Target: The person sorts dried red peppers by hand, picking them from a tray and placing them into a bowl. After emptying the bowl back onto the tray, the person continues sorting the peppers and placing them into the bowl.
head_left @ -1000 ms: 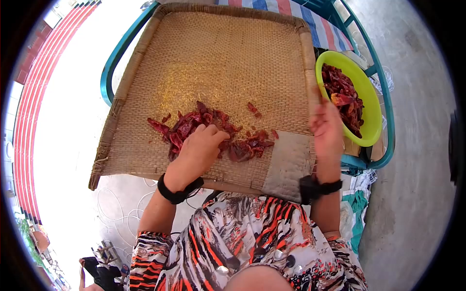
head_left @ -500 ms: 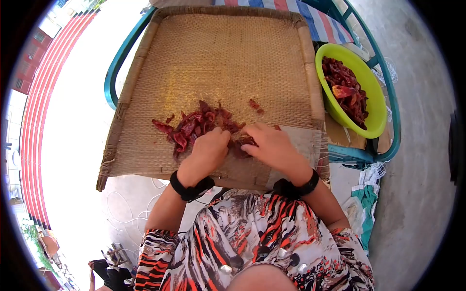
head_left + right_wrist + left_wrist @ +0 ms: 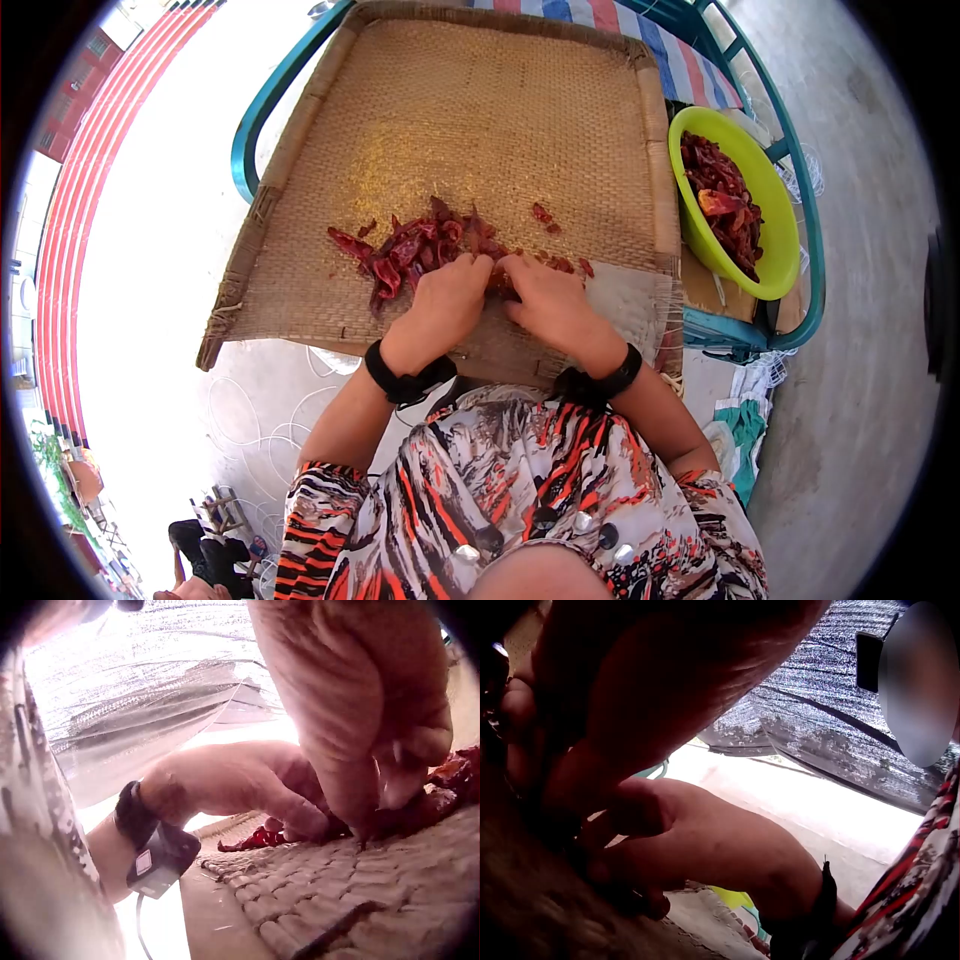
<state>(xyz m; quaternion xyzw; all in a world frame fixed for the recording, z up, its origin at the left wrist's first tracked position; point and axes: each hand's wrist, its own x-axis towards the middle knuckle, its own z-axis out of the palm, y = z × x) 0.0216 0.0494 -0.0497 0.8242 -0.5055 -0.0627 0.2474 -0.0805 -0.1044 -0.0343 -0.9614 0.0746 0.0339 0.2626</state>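
Both hands meet over a woven tray (image 3: pixel 480 80), knuckles up, at the near side of a pile of dried red chili peppers (image 3: pixel 415 250). My left hand (image 3: pixel 447 305) has its fingers curled down and pinches a dark red chili pepper (image 3: pixel 497 284) along with my right hand (image 3: pixel 555 303). The fingertips almost meet around it, so most of that pepper is hidden. Low over the weave, the right wrist view shows both hands' fingertips on red chili pieces. In the left wrist view the fingertips are in dark shadow.
A lime-green basin (image 3: pixel 780 220) of dried chilies stands right of the tray. Yellow seeds (image 3: pixel 400 165) and a few chili scraps (image 3: pixel 545 217) lie scattered on the weave. A grey patch (image 3: pixel 625 300) covers the tray's near right corner. A teal metal frame (image 3: pixel 245 150) surrounds the tray.
My right hand has come from beside the green basin back over the tray to meet my left hand. The left hand has shifted slightly right, and the hands are now closer together.
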